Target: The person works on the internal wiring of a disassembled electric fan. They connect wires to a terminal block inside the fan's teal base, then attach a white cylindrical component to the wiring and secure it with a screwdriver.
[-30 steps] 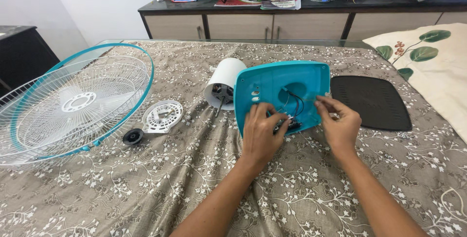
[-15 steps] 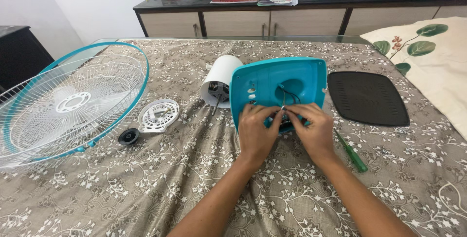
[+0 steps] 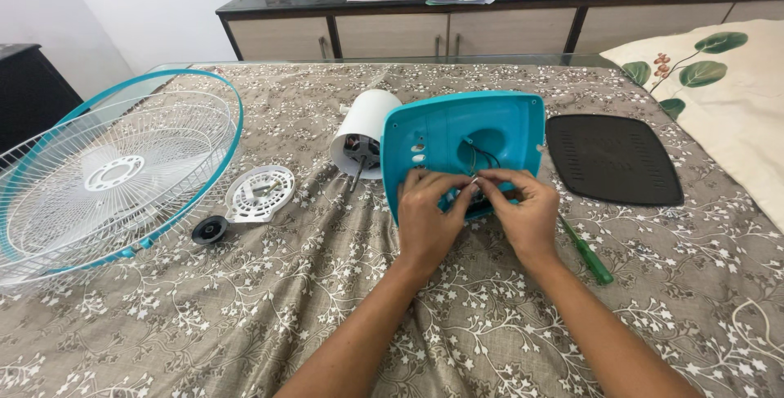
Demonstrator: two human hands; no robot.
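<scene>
A fan grille [image 3: 114, 173] lay left, beside a white round plate [image 3: 260, 194], black knob [image 3: 210, 229]; a pillow [image 3: 727, 96] lay right.

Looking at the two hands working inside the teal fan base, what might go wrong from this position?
1. Both the left hand and the right hand pinch thin wires at the opening of the teal fan base; a hard pull might loosen or break one.
2. The base stands tilted on soft cloth, so it may tip.
3. The green screwdriver lies beside the right forearm and could be knocked away.
</scene>
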